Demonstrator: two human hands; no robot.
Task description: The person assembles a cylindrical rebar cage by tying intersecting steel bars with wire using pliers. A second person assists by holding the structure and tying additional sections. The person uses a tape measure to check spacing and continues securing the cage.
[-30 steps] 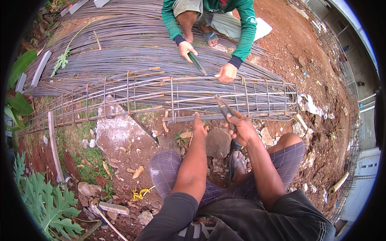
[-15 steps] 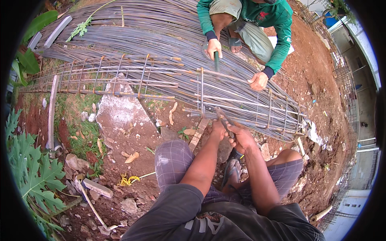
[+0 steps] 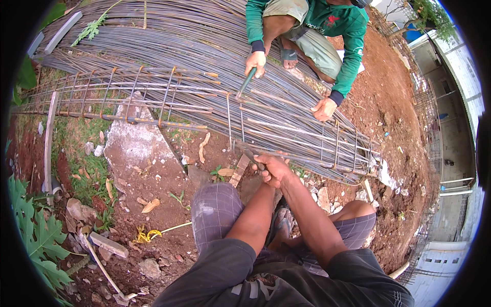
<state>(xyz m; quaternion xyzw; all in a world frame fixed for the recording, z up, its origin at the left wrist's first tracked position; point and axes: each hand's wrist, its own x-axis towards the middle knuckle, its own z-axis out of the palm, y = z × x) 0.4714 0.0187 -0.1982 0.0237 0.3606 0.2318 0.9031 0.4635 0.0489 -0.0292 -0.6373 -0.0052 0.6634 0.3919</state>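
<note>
My right hand [image 3: 276, 170] is closed round the handles of dark metal pincers [image 3: 250, 153]. Their jaws are at the lower end of an upright stirrup [image 3: 228, 115] on a rebar cage. Mostly hidden behind it, my left hand [image 3: 284, 157] has its fingers round the cage's near rebar [image 3: 302, 163]. Across from me a person in a green top squats, one hand [image 3: 255, 64] gripping a green-handled bar tool [image 3: 246, 83] angled down to the stirrup's upper corner. That person's other hand [image 3: 324, 109] rests on the cage's far bar.
A large bundle of long rebar [image 3: 153, 38] lies under and behind the cage. A second cage [image 3: 112, 97] extends left, near a broken concrete slab [image 3: 135, 138]. Rubble, a wooden strip [image 3: 239, 171] and a leafy plant [image 3: 38, 240] surround me.
My right hand and the pincers have moved left, overlapping my left hand, with the jaws now by the stirrup's foot. The other person's bar tool has tilted and shifted left to the stirrup's top.
</note>
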